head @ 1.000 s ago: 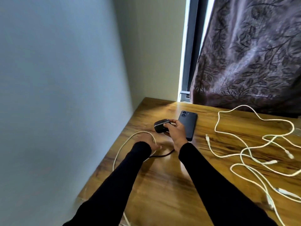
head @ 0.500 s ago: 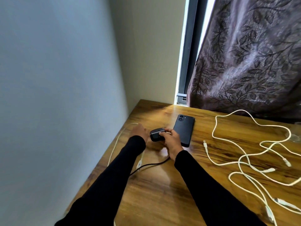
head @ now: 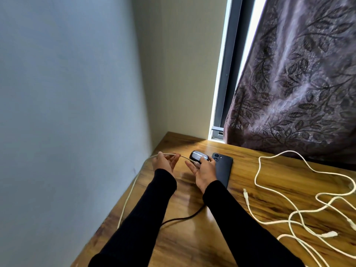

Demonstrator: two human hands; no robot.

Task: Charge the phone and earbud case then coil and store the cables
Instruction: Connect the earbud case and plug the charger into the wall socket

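Earbud case (head: 198, 156) is gripped by right hand (head: 204, 171); a white cable (head: 169, 155) is pinched by left hand (head: 163, 162) fingers near the surface (head: 192, 234) edge, phone (head: 223, 170) just beside.

Wooden table (head: 192, 245): phone (head: 223, 170) laid under right hand (head: 204, 170); white cables (head: 300, 216) tangled well right; black cable (head: 185, 217) between forearms.

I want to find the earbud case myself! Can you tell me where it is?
Look at the wooden table, at its far corner near the wall. There the right hand holds the earbud case, just left of the flat black phone. It is small, rounded and glossy black, unlike the flat phone.
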